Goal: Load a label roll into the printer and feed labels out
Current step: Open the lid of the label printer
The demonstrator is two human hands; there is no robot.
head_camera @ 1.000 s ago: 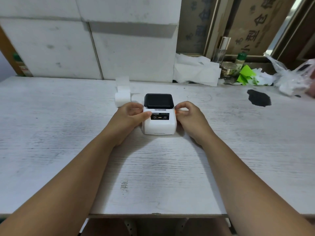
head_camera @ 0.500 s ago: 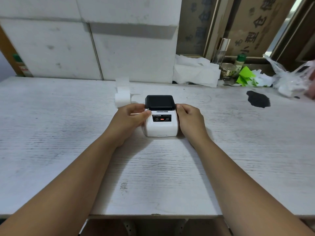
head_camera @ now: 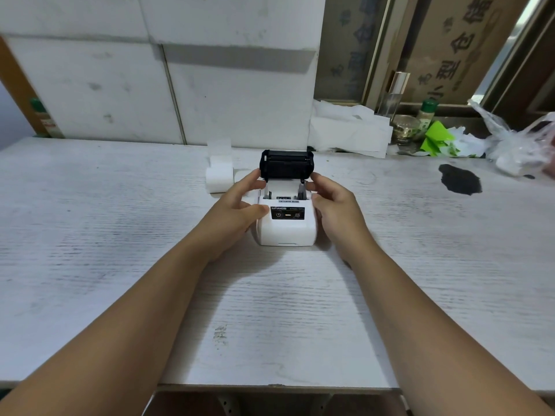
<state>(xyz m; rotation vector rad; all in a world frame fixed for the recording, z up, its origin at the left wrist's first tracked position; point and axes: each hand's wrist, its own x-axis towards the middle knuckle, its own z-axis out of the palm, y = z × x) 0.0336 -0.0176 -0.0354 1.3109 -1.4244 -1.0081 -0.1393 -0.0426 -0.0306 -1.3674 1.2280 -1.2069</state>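
Lid now swung up: the small white plastic label printer point(head_camera: 286, 225) shows its black hinged cover point(head_camera: 286, 169) standing open where half a second ago it lay shut, baring an apparently empty bay. Left hand point(head_camera: 237, 211) and right hand point(head_camera: 336, 210) loosely cupped against the printer's sides, fingers relaxed, clamping nothing. White paper label roll point(head_camera: 219, 178) waiting just behind-left, untouched. Pale woodgrain counter point(head_camera: 120, 235), dark stain point(head_camera: 460, 183), crumpled paper point(head_camera: 348, 130) by the wall.
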